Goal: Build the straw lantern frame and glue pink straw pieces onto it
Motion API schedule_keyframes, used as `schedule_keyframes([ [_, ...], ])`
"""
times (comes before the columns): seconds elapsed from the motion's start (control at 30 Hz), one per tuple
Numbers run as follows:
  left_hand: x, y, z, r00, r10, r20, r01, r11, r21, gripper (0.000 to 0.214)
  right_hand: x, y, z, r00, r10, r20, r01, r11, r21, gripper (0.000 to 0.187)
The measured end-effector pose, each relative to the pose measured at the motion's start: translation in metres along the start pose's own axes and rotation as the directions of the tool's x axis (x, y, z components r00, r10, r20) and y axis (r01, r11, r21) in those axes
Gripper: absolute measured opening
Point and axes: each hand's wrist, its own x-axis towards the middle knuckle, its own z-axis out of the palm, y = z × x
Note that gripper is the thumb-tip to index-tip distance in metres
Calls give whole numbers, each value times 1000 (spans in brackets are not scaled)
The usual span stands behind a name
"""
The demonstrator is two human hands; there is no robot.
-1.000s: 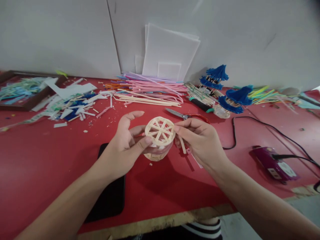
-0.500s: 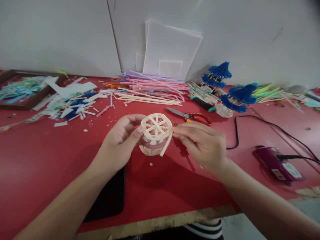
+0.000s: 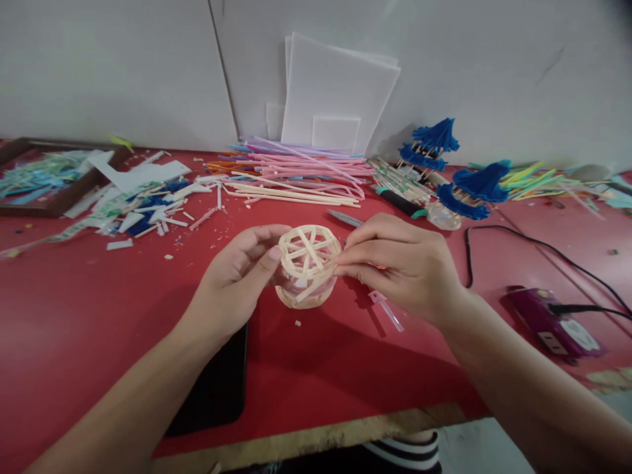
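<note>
My left hand [image 3: 241,270] grips the left rim of a cream spoked wheel [image 3: 307,249], thumb in front and fingers behind. Below the wheel sits a round, partly clear base [image 3: 316,300]; whether the two are joined I cannot tell. At the wheel's right rim, the thumb and fingers of my right hand [image 3: 399,260] pinch a cream strip [image 3: 310,288], whose loose end slants down to the left across the front. Behind my right hand lie snips [image 3: 343,217]; only their grey blade shows, and the hand covers their handles.
Pink and cream sticks [image 3: 306,174] lie at the back. Blue-roofed models [image 3: 478,184] stand at right, near a purple power strip [image 3: 553,322] and its cord. White and blue scraps [image 3: 148,207] cover the left. A black phone-like slab [image 3: 222,388] lies under my left forearm.
My right hand has shifted slightly left and turned, now covering the snips' handles. The strip's loose end has swung left, closer to the wheel's front. My left hand stays nearly still.
</note>
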Motion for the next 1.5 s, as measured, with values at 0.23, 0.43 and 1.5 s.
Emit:
schedule_keyframes([
  [0.23, 2, 0, 2, 1000, 15, -23, -14, 1000, 23, 29, 9, 4, -3, 991, -64, 120, 68, 997, -26, 15],
  [0.43, -2, 13, -16, 954, 252, -163, -86, 750, 655, 19, 13, 4, -1, 992, -43, 119, 53, 995, -84, 13],
  [1.5, 46, 32, -120, 946, 295, -137, 55, 270, 961, 45, -3, 5, 6, 982, -181, -46, 157, 935, -319, 30],
])
